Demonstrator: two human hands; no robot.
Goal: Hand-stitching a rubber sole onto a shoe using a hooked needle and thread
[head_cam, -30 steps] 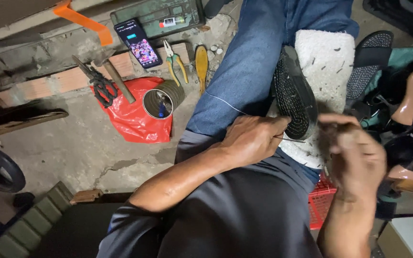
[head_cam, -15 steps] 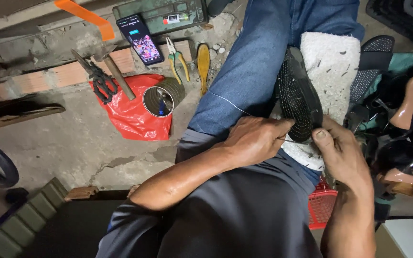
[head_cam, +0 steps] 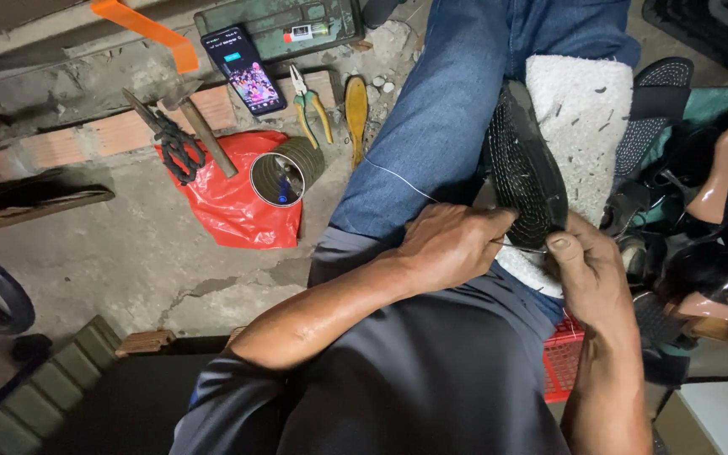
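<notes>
Here black ridged shoe sole (head_cam: 526, 173), edge-up, thread (head_cam: 398, 179) attached.

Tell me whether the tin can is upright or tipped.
Tipped: the tin can lies on its side on the red bag, mouth facing the camera.

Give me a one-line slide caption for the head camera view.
Left hand and right hand work thread at a black shoe sole on a lap.
</notes>
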